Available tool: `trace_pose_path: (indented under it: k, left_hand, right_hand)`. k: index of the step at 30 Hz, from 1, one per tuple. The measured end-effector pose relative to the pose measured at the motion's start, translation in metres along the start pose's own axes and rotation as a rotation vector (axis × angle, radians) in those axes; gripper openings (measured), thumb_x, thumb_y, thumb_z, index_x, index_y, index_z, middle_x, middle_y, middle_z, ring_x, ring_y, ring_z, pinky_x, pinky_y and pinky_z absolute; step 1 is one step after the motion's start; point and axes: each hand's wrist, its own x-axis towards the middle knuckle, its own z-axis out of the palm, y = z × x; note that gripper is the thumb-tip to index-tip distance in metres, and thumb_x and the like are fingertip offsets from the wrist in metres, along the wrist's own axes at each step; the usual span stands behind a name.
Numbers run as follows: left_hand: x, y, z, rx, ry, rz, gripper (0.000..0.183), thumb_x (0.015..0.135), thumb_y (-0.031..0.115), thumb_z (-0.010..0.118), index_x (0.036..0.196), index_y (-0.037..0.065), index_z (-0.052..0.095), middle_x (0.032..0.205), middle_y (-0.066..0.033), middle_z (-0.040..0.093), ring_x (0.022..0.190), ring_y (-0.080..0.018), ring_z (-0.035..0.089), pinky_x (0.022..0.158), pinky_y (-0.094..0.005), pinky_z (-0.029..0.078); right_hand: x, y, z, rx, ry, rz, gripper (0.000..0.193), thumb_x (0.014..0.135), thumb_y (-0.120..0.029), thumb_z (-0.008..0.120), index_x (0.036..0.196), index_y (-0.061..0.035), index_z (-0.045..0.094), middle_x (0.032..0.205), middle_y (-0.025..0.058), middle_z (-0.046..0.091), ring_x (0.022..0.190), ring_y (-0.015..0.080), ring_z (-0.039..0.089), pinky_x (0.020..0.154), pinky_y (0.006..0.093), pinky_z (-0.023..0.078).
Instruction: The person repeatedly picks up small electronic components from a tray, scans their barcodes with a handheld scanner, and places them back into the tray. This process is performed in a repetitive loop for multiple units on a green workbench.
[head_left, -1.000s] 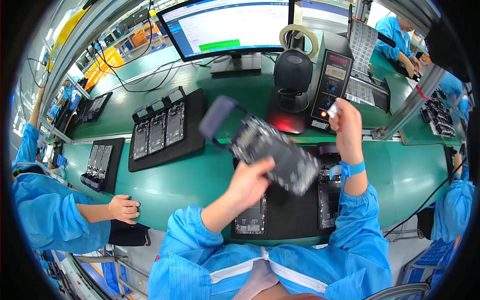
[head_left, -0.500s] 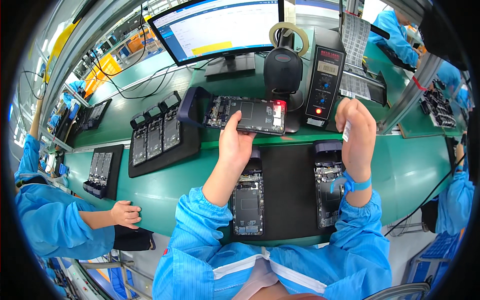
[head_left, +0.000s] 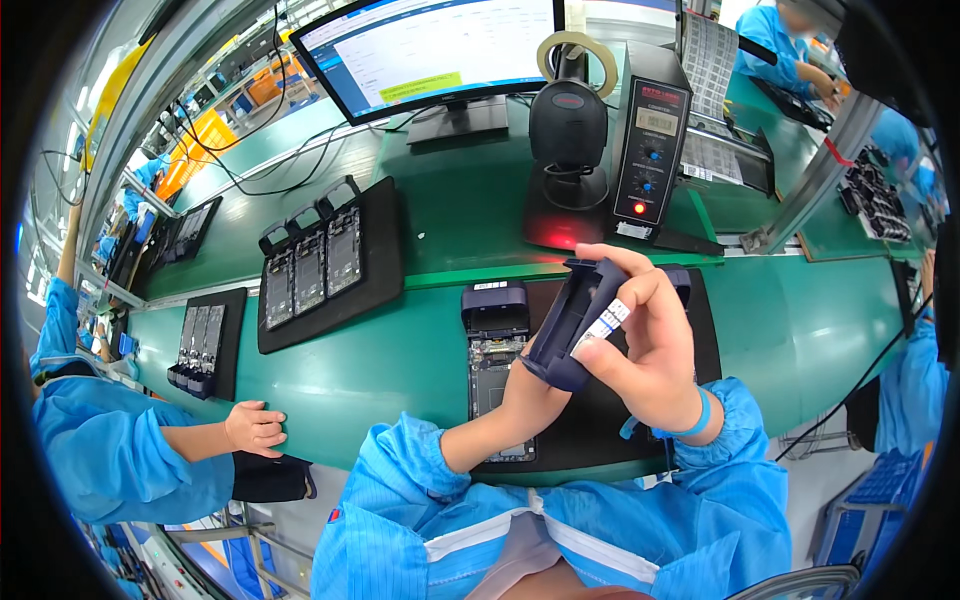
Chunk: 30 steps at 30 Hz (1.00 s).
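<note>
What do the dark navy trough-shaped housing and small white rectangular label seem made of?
Housing: probably moulded plastic, satin finish; its smooth, rounded edges show a dull sheen. Label: perhaps paper or film, smooth and pale; it looks thin with dark print, but which, I can't tell.

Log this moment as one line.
left hand: holding device | right hand: pinching label | device: tilted above mat | scanner: upright | monitor: lit

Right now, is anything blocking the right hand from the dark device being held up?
Nothing visible blocks the right hand: it is right up against the dark device. Only the small white label shows at its thumb, along the device's edge. The left hand is partly hidden behind the device.
</note>
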Motion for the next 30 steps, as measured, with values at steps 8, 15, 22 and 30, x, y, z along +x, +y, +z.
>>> trace_pose_path:
  k: [8,15,22,30]
  left_hand:
    - [-0.017,-0.006,-0.006,-0.303,-0.143,-0.324,0.043,0.075,0.002,0.058,0.116,0.001,0.042,0.104,-0.0092,0.055,0.097,-0.0142,0.052,0.084,-0.0287,0.041]
    - [-0.031,-0.034,0.007,-0.397,-0.237,-0.460,0.074,0.077,-0.003,0.051,0.134,0.004,0.005,0.121,-0.0137,0.040,0.111,-0.0195,0.041,0.094,-0.0306,0.034]
    - [-0.028,0.004,-0.004,0.025,-0.183,-0.181,0.089,0.074,-0.002,0.053,0.134,0.005,-0.012,0.140,-0.0213,0.006,0.130,-0.0260,0.009,0.104,-0.0374,0.015]
    - [-0.015,-0.015,0.061,-0.734,-0.489,-0.729,0.044,0.076,0.007,0.062,0.116,0.004,0.045,0.109,-0.0067,0.053,0.102,-0.0156,0.050,0.085,-0.0318,0.041]
  right_hand:
    - [0.012,0.027,-0.058,0.113,0.285,0.302,0.018,0.080,-0.009,0.055,0.093,-0.0081,0.043,0.093,0.0049,0.053,0.087,0.0126,0.050,0.076,0.0281,0.040]
    - [-0.016,0.088,-0.119,-1.026,-0.076,0.259,0.026,0.074,-0.017,0.060,0.096,-0.0056,0.051,0.094,0.0079,0.055,0.094,0.0282,0.049,0.083,0.0374,0.038]
    - [-0.013,0.055,-0.127,-0.824,-0.040,0.128,0.037,0.062,-0.016,0.072,0.092,-0.0056,0.051,0.092,0.0062,0.054,0.086,0.0247,0.048,0.078,0.0319,0.040]
    - [0.014,0.015,-0.091,-0.582,-0.024,-0.346,0.030,0.064,-0.022,0.072,0.082,-0.0045,0.055,0.079,0.0033,0.055,0.075,0.0168,0.052,0.067,0.0288,0.041]
